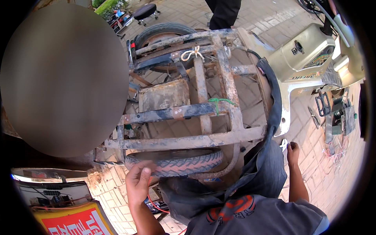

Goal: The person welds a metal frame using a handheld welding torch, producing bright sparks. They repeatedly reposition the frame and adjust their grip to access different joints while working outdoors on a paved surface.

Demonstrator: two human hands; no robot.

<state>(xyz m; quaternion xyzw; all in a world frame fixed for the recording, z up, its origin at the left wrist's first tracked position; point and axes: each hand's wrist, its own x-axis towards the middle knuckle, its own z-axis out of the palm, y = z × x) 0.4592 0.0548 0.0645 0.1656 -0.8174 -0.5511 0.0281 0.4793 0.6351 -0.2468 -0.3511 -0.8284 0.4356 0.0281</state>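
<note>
A rusty metal vehicle frame [231, 92] with crossbars stretches in front of me. On its near side is a black tyre [188, 162] with a reddish, dusty tread. My left hand [139, 180] reaches over the tyre's left end, thumb raised and fingers stretched out. They are slightly blurred, and I cannot tell whether they touch it. To the right, my right hand [292, 153] is closed, beside a small white piece [284, 144]; what its fingers hold is hidden. Green cord [217, 102] and pale cord [192, 53] are knotted around the bars.
A second wheel [166, 33] lies beyond the frame. Beige bodywork [303, 49] with exposed wires stands far right, near pliers [313, 117] and a black pedal [323, 104]. A round stool [145, 11] and another person's leg [224, 13] are behind. A blurred patch covers the left.
</note>
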